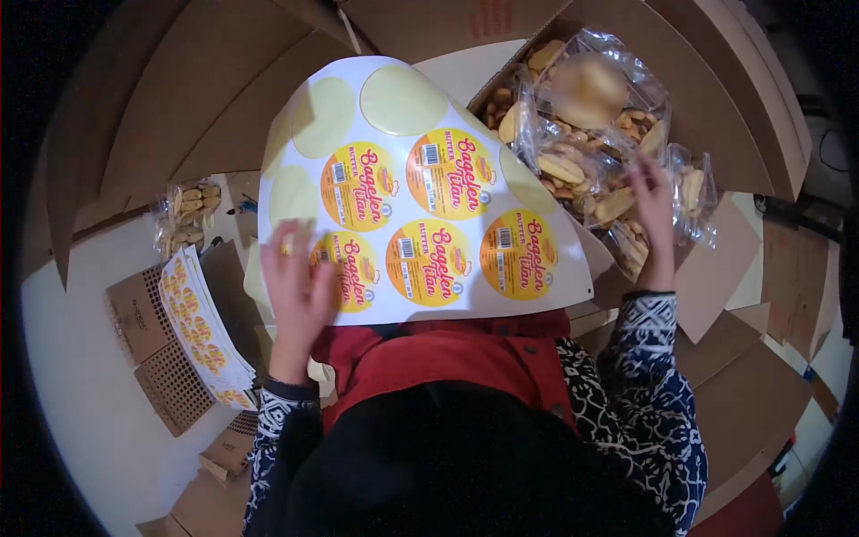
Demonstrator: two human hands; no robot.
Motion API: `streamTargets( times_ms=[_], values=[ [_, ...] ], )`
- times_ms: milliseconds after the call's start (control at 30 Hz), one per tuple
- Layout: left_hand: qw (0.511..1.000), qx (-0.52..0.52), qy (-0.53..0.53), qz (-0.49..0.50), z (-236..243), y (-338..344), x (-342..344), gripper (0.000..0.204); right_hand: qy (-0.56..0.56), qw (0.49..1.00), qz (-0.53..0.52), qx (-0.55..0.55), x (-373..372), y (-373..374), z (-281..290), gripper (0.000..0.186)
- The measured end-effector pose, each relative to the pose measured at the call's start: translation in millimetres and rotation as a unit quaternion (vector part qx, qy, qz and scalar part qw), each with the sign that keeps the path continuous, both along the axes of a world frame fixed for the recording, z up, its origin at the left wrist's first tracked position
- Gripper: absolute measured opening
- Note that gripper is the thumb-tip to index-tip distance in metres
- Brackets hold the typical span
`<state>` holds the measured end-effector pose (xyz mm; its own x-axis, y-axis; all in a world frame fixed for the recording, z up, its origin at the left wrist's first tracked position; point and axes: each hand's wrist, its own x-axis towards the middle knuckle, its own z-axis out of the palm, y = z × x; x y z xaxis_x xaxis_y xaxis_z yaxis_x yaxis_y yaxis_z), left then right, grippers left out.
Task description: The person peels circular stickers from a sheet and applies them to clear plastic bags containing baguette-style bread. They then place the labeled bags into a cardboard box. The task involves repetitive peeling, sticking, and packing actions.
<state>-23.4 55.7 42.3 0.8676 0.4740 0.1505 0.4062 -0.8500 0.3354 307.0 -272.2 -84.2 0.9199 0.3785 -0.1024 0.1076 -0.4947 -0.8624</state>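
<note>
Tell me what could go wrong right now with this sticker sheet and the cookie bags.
The left hand lies on a round yellow sticker at the edge of the sticker sheet, which rests loosely on the lap; peeling one-handed might crease the sticker or slide the sheet off. The right hand reaches into the cardboard box of clear cookie bags; a firm grab might crush the cookies. Bags near the box edge could tip out.

Sticker sheet (420,192) blocks the middle; bare table (85,394) lies open at left.
</note>
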Motion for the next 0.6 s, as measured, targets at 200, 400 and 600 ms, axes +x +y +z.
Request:
streamTargets(
  times_ms=[200, 400, 600],
  values=[
    [0.904, -0.199, -0.127, 0.356, -45.2, 70.7, -86.9, 0.043, 0.384, 0.919, 0.088, 0.024, -54.2, 37.5, 5.2, 0.042],
    [0.705, -0.567, -0.202, 0.375, -58.4, 75.7, -114.2, 0.039, 0.168, 0.972, 0.075, 0.147, -59.7, 73.2, 40.7, 0.044],
    [0.741, -0.44, -0.315, 0.396, -76.5, 107.8, -208.7, 0.032, 0.132, 0.962, 0.201, 0.133, -85.5, 119.0, 92.8, 0.04]
  ],
)
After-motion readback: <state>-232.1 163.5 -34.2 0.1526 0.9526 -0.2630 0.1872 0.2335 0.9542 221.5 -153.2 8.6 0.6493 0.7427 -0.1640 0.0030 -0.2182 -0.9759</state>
